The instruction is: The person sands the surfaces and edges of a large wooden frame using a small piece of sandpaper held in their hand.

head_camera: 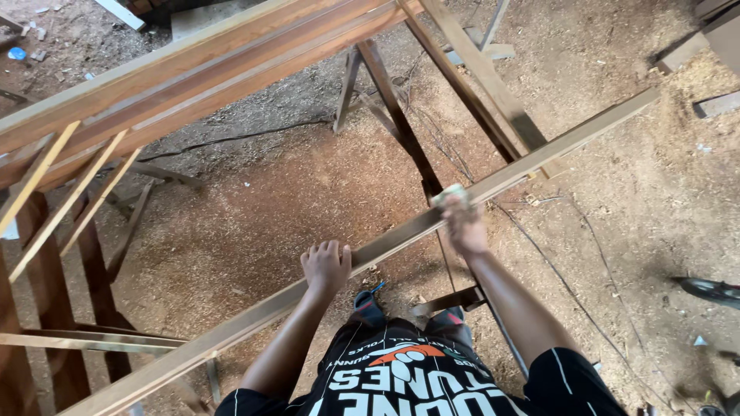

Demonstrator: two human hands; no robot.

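The left hand (326, 266) is gripping the long strip (385, 248) lying across the trestles, steadying it, while the right hand (461, 223) is pressing a pale pad (449, 194), fingers closed over it, against its top.

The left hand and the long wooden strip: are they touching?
Touching. The head view shows the left hand resting on the long wooden strip, its fingers curled over the strip's far edge with no gap visible.

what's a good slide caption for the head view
Left hand steadies a long wooden strip while the right hand presses a sanding pad on it, above a sawdust-covered floor.
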